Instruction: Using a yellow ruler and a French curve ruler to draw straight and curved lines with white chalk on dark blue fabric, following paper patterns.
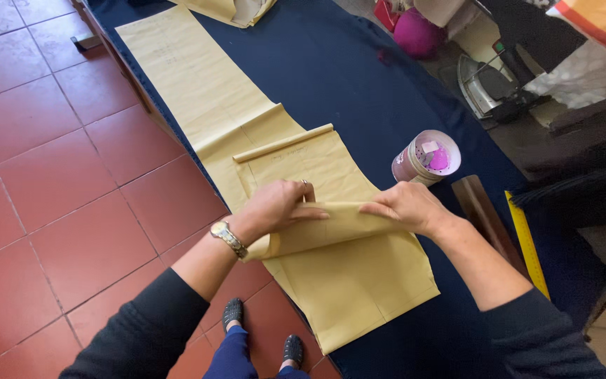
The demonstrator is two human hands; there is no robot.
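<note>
Evidently laid flat so a fold can be pressed: long tan paper pattern [331, 267] spread over dark blue cloth [359, 77], running up and away from the fingers along the table edge. Rolled into a loose tube just under both palms, with flat sheet showing on the near side and a second small curl [283, 143] lying a little beyond the fingertips.

Left hand [275, 205], with wristwatch [227, 236] and a ring, resting on top of the roll, fingers [310, 210] stretched out, held close together and pointing toward the other hand; thumb hidden, so cannot tell whether tucked beneath the paper. Right hand [408, 205] pressing down likewise, fingers [373, 208] flat, side by side, tips almost meeting the left ones at the middle of the roll. No pinch visible on either side, more a flat press that keeps the curl from springing open.

Just past the right knuckles, well clear of the paper: a round tin [426, 156] with pink bits inside. Off to the right of the right wrist, a wooden board [484, 210] and a yellow ruler [526, 242] lying on the cloth. Red floor tiles [43, 175] to the left.
</note>
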